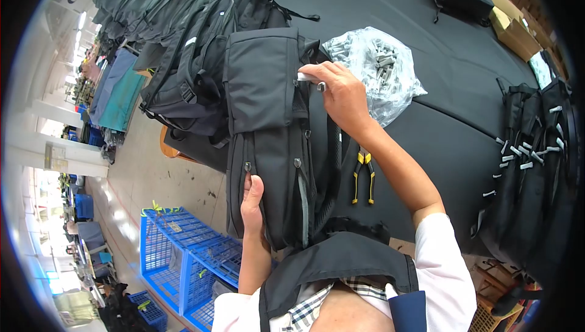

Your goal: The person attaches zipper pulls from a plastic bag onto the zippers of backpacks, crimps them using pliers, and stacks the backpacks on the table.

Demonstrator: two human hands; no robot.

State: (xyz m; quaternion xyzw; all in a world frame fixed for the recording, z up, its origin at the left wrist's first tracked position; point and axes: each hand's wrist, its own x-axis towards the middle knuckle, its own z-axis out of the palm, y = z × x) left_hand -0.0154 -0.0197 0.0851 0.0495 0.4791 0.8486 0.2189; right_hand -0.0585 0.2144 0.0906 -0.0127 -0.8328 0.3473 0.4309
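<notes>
A black backpack [261,97] lies lengthwise in front of me, with small metal zipper sliders on its front. My left hand [251,207] grips its lower front beside one zipper slider [247,166], the thumb on top and the other fingers mostly hidden. At the bag's upper right side, my right hand [346,97] pinches a small light-grey zipper pull [306,77] close to a side zipper. A second grey piece [322,87] shows under those fingers. Just beyond is a clear plastic bag [399,100] full of similar grey pieces. Yellow-and-black pliers [364,176] lie right of the backpack.
More black backpacks [195,70] are piled at the left on the dark table [439,149]. Several black bags with grey pulls [524,149] are stacked at the right. Blue plastic crates [183,259] stand on the floor at lower left. Cardboard boxes [515,33] sit at the far right.
</notes>
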